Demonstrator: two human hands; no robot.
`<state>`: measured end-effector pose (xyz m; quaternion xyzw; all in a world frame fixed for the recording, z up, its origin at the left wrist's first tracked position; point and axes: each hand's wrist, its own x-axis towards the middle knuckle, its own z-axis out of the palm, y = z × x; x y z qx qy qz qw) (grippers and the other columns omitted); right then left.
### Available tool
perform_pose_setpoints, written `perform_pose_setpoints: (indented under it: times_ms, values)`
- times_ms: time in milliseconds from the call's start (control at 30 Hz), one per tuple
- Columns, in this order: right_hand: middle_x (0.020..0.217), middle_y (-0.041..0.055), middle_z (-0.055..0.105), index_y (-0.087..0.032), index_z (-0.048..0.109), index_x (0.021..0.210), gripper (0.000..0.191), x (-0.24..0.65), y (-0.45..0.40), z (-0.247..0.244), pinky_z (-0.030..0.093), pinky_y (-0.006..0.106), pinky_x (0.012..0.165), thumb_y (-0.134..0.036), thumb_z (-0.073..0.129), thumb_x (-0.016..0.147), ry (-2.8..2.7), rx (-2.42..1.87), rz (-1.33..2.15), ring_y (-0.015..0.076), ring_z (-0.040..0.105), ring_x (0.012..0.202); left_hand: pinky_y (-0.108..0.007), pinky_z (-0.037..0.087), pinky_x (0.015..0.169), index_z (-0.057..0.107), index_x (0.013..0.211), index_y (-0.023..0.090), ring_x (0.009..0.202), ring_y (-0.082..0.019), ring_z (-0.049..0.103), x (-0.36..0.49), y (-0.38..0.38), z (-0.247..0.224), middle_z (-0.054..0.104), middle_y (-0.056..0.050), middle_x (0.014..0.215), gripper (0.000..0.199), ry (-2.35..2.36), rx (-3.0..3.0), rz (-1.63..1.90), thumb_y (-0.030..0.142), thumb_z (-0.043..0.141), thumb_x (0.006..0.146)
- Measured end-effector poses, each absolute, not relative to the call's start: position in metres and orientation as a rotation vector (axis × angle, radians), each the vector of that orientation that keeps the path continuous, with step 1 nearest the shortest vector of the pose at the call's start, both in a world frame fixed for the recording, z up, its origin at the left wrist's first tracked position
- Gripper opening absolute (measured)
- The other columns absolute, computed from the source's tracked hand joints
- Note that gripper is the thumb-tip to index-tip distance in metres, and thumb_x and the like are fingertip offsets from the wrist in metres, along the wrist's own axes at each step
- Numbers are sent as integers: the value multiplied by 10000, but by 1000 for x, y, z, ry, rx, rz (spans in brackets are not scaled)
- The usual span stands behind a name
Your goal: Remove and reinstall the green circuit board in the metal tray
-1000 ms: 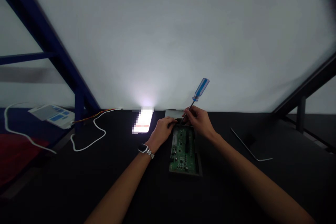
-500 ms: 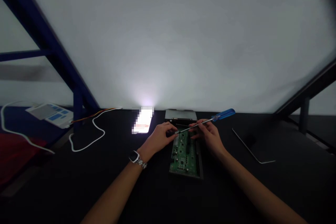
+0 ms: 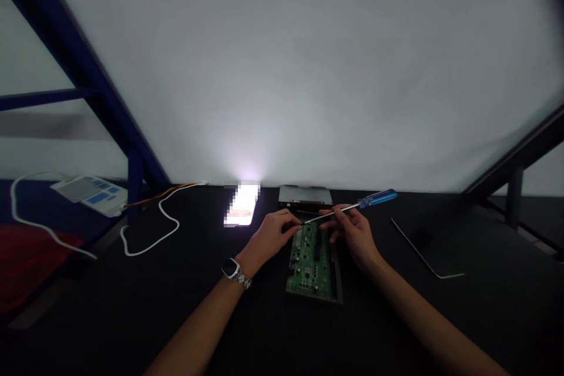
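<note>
Board: the green circuit board [image 3: 314, 267] lies face up with its components exposed, seated in a dark shallow frame [image 3: 338, 285] on the black bench [image 3: 282, 335].
Done so far: no cover lies over the board's visible face; whether anything has been loosened or fastened is too small to tell.
Left open: the board sits within the frame, not apart from it; screws cannot be made out, so how much work remains cannot be judged.
Screwdriver: the blue-handled screwdriver [image 3: 378, 198] slants low across the board's far end, handle to the right, tip by the left fingertips; it is not standing in a screw, so it looks like a pause between turns.
Right hand [image 3: 358, 241]: thumb and forefinger clamped on the screwdriver shaft near its handle, the other fingers loosely curled over the board.
Left hand [image 3: 271, 238]: thumb and forefinger together at the screwdriver tip; whether a small part is pinched there cannot be told.
Behind: a grey metal panel [image 3: 305, 195] lies beyond the board, near the wall.
Light: a glowing phone [image 3: 242, 205] leans left of the panel.
Aside: a bent metal rod [image 3: 414, 247] lies to the right, untouched; a white cable [image 3: 152, 247] curls at left.
</note>
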<state>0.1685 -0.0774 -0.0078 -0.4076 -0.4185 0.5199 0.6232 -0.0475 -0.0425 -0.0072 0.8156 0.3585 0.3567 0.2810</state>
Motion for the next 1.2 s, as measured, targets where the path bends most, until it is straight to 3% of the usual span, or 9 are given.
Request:
perform_pose_setpoints:
  times_ms: [100, 200, 367, 633, 1000, 1200]
  values:
    - [1029, 111, 748, -203, 527, 918, 352, 167, -79, -7, 384, 181, 280, -472, 714, 790, -993, -960, 1189, 144, 655, 455, -304, 480, 719, 693, 877, 196, 788, -164, 610, -47, -44, -6, 650, -42, 887, 101, 950, 2175, 987, 230, 598, 889]
    - [1028, 118, 749, -199, 520, 912, 369, 165, -80, -6, 344, 176, 256, -486, 713, 784, -975, -977, 1171, 119, 606, 380, -313, 488, 742, 699, 891, 199, 805, -165, 617, -47, -43, -6, 657, -43, 895, 104, 952, 2151, 1026, 247, 607, 889]
    - [1026, 119, 748, -187, 535, 908, 370, 165, -80, -6, 365, 171, 274, -466, 733, 768, -873, -988, 1160, 106, 602, 385, -302, 498, 709, 689, 967, 200, 777, -157, 621, -52, -37, -4, 671, -42, 900, 142, 993, 2062, 1051, 265, 665, 844]
    - [1034, 102, 751, -185, 568, 884, 379, 169, -78, -8, 385, 170, 281, -455, 777, 720, -758, -1009, 1219, 91, 592, 385, -314, 492, 747, 691, 904, 201, 827, -171, 633, -51, -40, 1, 700, -41, 895, 136, 985, 2056, 1090, 297, 595, 892]
    - [988, 94, 754, -157, 635, 828, 336, 169, -77, -4, 414, 163, 314, -416, 811, 707, -636, -1030, 1280, 74, 589, 412, -289, 501, 711, 629, 924, 179, 753, -155, 615, -31, -50, -7, 661, -32, 834, 184, 977, 1759, 1260, 353, 574, 908]
    - [919, 78, 758, -151, 653, 819, 315, 163, -79, -2, 413, 166, 332, -411, 801, 722, -627, -995, 1289, 72, 582, 419, -278, 476, 771, 625, 905, 184, 850, -150, 588, -34, -48, 0, 632, -37, 929, 134, 999, 1896, 1359, 298, 560, 927]
